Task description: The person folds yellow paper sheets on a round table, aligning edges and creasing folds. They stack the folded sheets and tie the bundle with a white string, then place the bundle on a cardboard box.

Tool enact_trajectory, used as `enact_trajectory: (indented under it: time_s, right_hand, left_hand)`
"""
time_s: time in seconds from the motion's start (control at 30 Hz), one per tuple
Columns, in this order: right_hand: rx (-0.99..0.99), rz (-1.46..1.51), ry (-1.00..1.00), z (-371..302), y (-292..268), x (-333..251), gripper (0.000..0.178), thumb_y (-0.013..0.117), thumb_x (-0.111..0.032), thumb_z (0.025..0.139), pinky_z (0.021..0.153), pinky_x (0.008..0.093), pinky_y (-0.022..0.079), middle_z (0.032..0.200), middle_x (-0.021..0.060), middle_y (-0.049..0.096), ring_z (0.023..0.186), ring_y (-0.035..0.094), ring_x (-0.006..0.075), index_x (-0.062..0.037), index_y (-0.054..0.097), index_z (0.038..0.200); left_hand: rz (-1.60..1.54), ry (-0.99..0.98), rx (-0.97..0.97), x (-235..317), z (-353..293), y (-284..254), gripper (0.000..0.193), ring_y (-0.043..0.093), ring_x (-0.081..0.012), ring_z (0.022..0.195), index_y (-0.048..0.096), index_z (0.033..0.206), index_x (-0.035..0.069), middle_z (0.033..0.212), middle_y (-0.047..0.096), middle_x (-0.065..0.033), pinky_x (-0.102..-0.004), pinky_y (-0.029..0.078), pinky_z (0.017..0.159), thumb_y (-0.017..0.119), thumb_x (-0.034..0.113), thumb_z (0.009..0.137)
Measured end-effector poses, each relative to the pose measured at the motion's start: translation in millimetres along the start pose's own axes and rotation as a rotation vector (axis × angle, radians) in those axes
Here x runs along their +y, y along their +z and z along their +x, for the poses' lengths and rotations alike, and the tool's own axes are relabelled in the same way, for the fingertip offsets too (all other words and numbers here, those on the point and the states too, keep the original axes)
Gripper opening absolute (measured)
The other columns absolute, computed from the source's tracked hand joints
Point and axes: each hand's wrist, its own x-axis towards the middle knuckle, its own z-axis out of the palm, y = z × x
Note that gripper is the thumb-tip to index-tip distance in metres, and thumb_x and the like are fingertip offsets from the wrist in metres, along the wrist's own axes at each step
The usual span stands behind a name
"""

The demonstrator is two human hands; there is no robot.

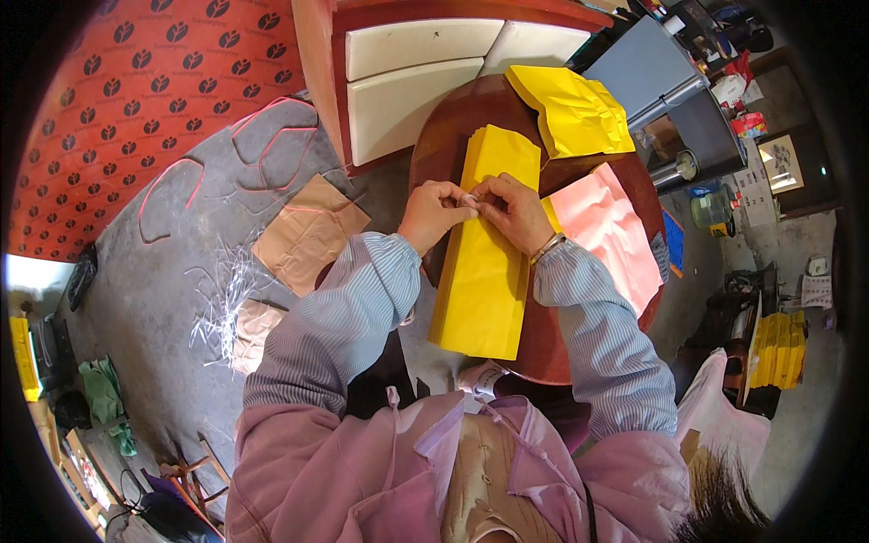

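Observation:
A long stack of yellow paper (480, 303) lies at a slant in front of me, its near end jutting past the edge of a round brown table (536, 348). Over its upper half, my left hand (433, 215) and my right hand (514, 215) meet with fingers and thumbs pinched together. Something small and pale shows between the fingertips, too small to name. A bracelet circles my right wrist. Right of the stack lies a pink paper sheet (605, 237), and beyond it a creased yellow paper packet (572, 113).
Behind the table stands a cabinet with cream drawers (412, 90). Brown paper (312, 231), a tangle of white strips (226, 294) and red strapping (172, 195) litter the grey floor at left. A patterned red sheet (154, 100) covers the far left; yellow bundles (777, 351) sit at far right.

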Motion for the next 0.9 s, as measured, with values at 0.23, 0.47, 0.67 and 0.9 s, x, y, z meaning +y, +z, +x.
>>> enact_trajectory:
  time_s: [0.23, 0.47, 0.67, 0.9]
  right_hand:
    - [-0.008, -0.005, 0.041, 0, 0, -1, 0.017, 0.080, -0.011, 0.089, 0.074, 0.0361, 0.055, 0.090, 0.0115, 0.065, 0.080, 0.067, 0.0263, -0.0050, 0.071, 0.103]
    - [0.008, -0.013, 0.024, 1, 4, 6, 0.018, 0.079, -0.010, 0.088, 0.076, 0.0382, 0.054, 0.090, 0.0120, 0.066, 0.082, 0.068, 0.0295, -0.0053, 0.071, 0.102]
    - [0.020, -0.023, -0.029, 3, 5, 10, 0.017, 0.078, -0.009, 0.087, 0.076, 0.0397, 0.054, 0.091, 0.0129, 0.066, 0.084, 0.068, 0.0310, -0.0053, 0.071, 0.103]
    - [-0.043, 0.008, 0.000, 1, -1, 7, 0.017, 0.077, -0.005, 0.090, 0.077, 0.0320, 0.054, 0.092, 0.0098, 0.064, 0.082, 0.067, 0.0223, -0.0031, 0.070, 0.106]
  left_hand:
    - [0.176, 0.122, 0.036, -8, -1, -2, 0.021, 0.061, -0.0178, 0.107, 0.076, 0.101, 0.005, 0.115, 0.061, -0.0073, -0.0290, 0.049, 0.093, 0.086, 0.012, 0.085]
    - [0.222, 0.113, -0.025, -8, 3, 1, 0.029, 0.054, -0.0167, 0.102, 0.063, 0.097, 0.005, 0.108, 0.057, -0.0063, -0.0315, 0.047, 0.091, 0.085, 0.022, 0.089]
    - [0.277, 0.134, -0.020, -8, -1, 4, 0.024, 0.056, -0.0175, 0.093, 0.058, 0.100, 0.006, 0.099, 0.056, -0.0070, -0.0342, 0.048, 0.085, 0.077, 0.021, 0.097]
    - [0.413, 0.172, 0.046, -4, -2, -2, 0.018, 0.062, -0.0362, 0.105, 0.055, 0.108, 0.003, 0.111, 0.058, -0.0211, -0.0426, 0.050, 0.093, 0.067, 0.014, 0.101]
